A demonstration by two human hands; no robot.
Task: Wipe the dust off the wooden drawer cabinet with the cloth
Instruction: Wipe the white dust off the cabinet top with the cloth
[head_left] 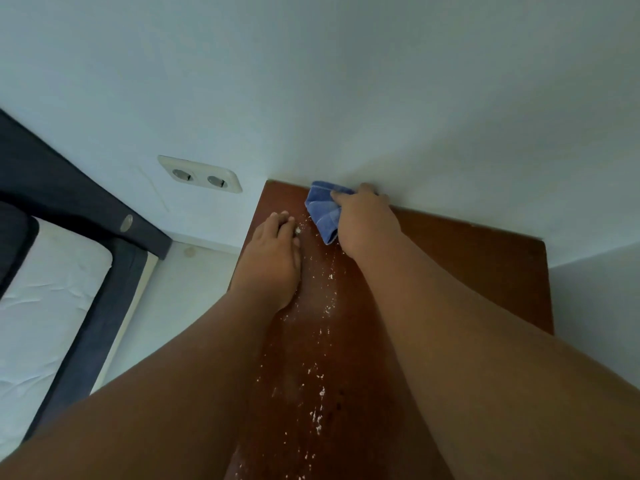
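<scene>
Far out to the left of my left hand lies a white mattress (48,296) with a creased, soft surface. It sits in a dark blue padded frame (86,209) with rounded corners. Between the frame and that hand, a cream double socket (201,174), smooth plastic with two round wells, sits on the pale wall (346,81), and pale flooring (187,271) shows below it.

My left hand (273,258) rests palm down on the cabinet (467,265), close to the top's left edge. Its fingers reach forward, near together and only slightly bent, and hold nothing that I can make out. A small whitish clump lies at the fingertips, though I cannot tell whether they are touching it.

The cabinet top is a flat slab of reddish-brown wood, smooth with a dull sheen. White dust (320,393) in gritty flecks and crumbs runs in a loose band between my two forearms, from just right of my left hand back toward my body.

Just right of the left fingertips is the cloth (323,213), a blue, soft-piled rag folded into a rough wedge. My right hand (363,220) grips it with fingers curled over its far side, pressing it down at the top's back edge where the wood meets the wall. To the right of that hand the wood looks free of specks.
</scene>
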